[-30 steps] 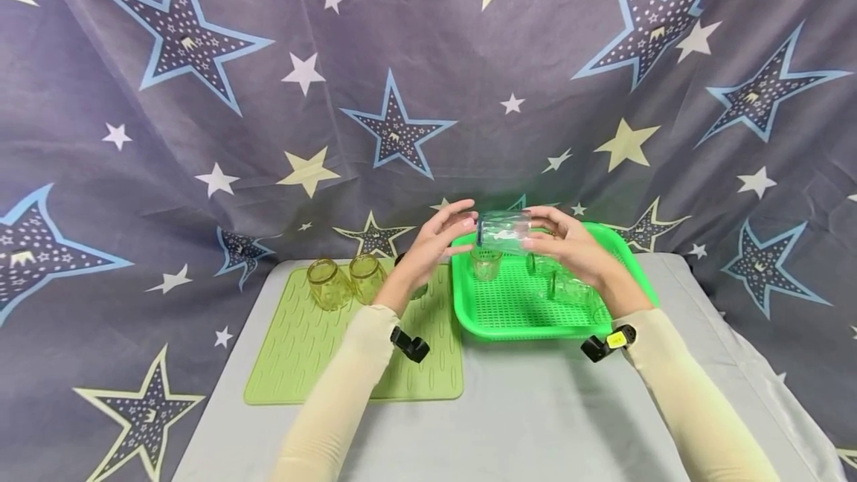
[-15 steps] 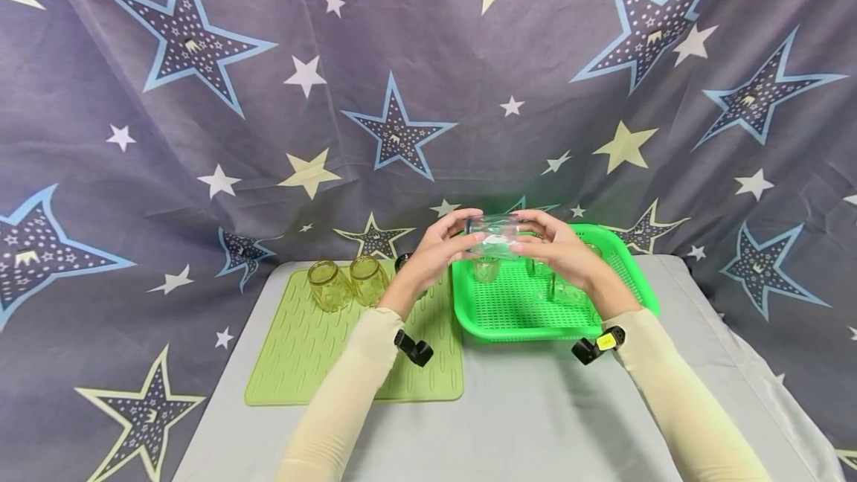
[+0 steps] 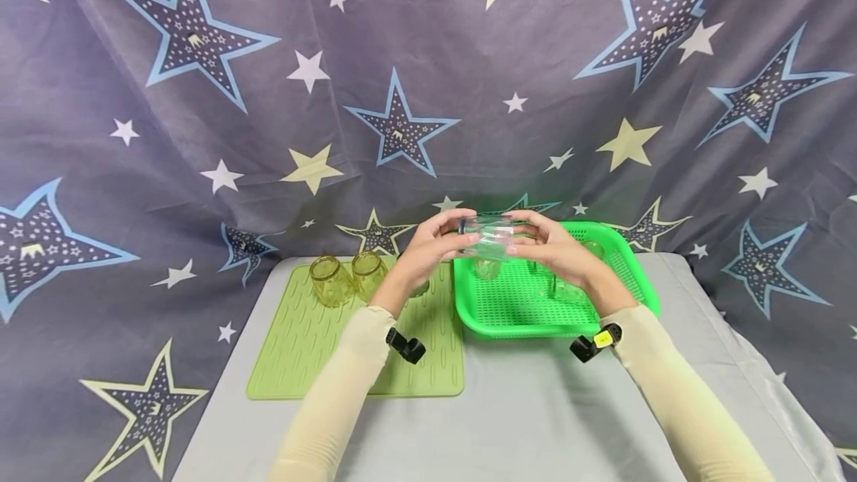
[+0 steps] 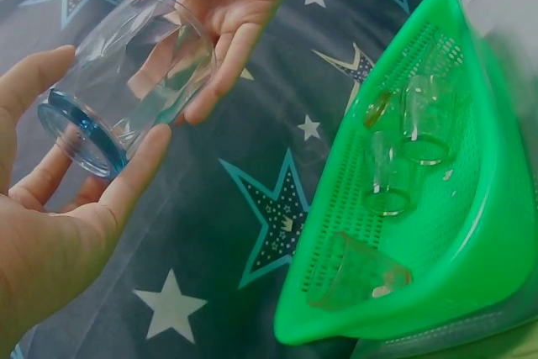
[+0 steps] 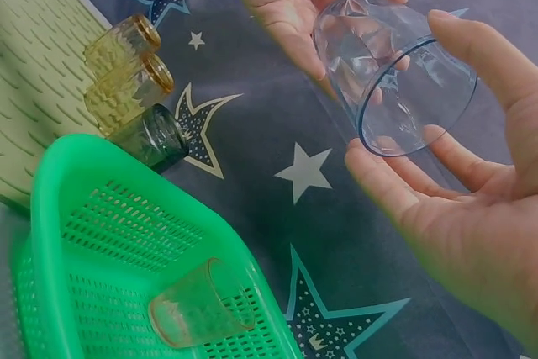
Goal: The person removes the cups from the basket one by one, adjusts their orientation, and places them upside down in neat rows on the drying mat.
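Note:
A clear, blue-tinted drinking glass (image 3: 487,235) lies sideways in the air between both hands, over the left part of the green basket (image 3: 522,330). Curled about its thick blue base are the fingers and thumb of my left hand (image 3: 427,248). My right hand (image 3: 561,250) holds the opposite end, fingers and thumb around the open rim, as the right wrist view shows. Inside the basket, more clear glasses (image 4: 427,119) stand or lie apart; one amber-tinted glass (image 5: 197,304) lies tilted near its corner.
Left of the basket is a ridged green mat (image 3: 301,363). Two yellow glasses (image 3: 332,283) stand at its back, with a dark glass (image 5: 157,139) beside them, mostly hidden by my left hand in the head view. A star-patterned curtain (image 3: 402,36) hangs behind the table.
My left hand, earlier with its fingers just at the glass's base, has closed around it. The glass and right hand have shifted a little left.

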The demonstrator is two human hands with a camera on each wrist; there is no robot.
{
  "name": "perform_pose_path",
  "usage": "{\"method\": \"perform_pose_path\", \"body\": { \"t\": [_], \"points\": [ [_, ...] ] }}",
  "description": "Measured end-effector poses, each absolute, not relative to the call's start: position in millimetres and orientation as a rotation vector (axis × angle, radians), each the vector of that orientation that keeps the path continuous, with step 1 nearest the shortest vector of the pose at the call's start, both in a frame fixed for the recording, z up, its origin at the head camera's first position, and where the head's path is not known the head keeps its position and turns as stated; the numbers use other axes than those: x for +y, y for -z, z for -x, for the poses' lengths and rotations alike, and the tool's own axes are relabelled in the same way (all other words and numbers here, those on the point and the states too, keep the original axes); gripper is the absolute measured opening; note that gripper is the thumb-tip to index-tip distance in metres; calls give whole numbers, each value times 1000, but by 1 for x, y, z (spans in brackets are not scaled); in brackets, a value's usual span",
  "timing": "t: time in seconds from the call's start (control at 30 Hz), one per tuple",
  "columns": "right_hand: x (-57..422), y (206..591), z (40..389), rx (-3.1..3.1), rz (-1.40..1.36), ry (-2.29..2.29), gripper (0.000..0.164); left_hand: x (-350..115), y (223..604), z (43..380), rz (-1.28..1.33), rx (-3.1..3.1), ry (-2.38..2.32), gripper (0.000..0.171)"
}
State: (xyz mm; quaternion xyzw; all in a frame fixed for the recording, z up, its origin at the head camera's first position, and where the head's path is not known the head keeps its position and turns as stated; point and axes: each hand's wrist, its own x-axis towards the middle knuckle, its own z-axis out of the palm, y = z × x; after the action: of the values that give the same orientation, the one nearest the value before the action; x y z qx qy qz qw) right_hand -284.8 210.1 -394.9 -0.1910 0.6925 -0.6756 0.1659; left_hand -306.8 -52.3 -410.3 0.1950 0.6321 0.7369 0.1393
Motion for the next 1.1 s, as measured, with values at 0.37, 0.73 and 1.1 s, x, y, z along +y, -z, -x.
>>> {"method": "perform_pose_path", "body": {
  "t": [0.37, 0.73, 1.1],
  "points": [
    [211, 390, 286, 1991, 593, 1871, 60, -87, 407, 302, -576, 1974, -2054, 48],
    [244, 381, 298, 2166, 558, 1739, 58, -150, 407, 307, -533, 2127, -1937, 49],
    [273, 388, 311, 2410, 436, 1481, 60, -210, 421, 297, -412, 2357, -1712, 55]
  ]
}}
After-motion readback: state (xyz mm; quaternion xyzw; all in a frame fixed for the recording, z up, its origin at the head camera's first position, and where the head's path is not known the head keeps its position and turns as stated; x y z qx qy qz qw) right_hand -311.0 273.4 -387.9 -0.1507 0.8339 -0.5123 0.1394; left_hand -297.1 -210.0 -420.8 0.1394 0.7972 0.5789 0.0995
